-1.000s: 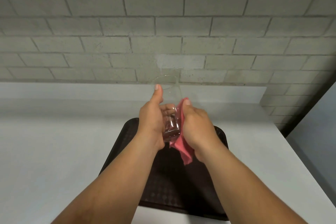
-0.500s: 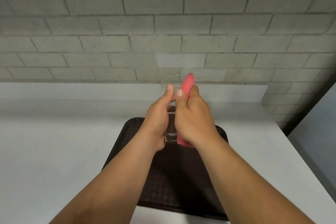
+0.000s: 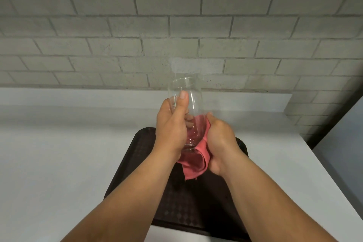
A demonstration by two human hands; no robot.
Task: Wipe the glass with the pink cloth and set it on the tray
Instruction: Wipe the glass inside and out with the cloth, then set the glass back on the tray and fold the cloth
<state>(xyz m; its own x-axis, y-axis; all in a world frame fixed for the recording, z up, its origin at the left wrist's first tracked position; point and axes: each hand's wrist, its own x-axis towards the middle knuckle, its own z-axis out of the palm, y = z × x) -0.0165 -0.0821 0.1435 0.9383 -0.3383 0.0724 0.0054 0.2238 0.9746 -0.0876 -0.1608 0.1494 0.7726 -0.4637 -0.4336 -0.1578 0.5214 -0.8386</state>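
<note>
A clear drinking glass (image 3: pixel 193 97) is held upright in the air above the dark tray (image 3: pixel 135 151), its open rim toward the wall. My left hand (image 3: pixel 170 127) wraps its left side, thumb pointing up along the wall of the glass. My right hand (image 3: pixel 221 141) presses the pink cloth (image 3: pixel 193 163) against the glass's lower right side and base. The cloth hangs in folds below both hands. The base of the glass shows pink through the clear wall.
The tray lies on a white counter (image 3: pixel 59 153) that runs back to a grey brick wall (image 3: pixel 176 25). The counter's right edge (image 3: pixel 322 173) drops off to a darker gap and a pale panel at the far right.
My right hand has slid the cloth from the glass's rim down to its base, uncovering the upper part of the glass. My left hand has kept its hold.
</note>
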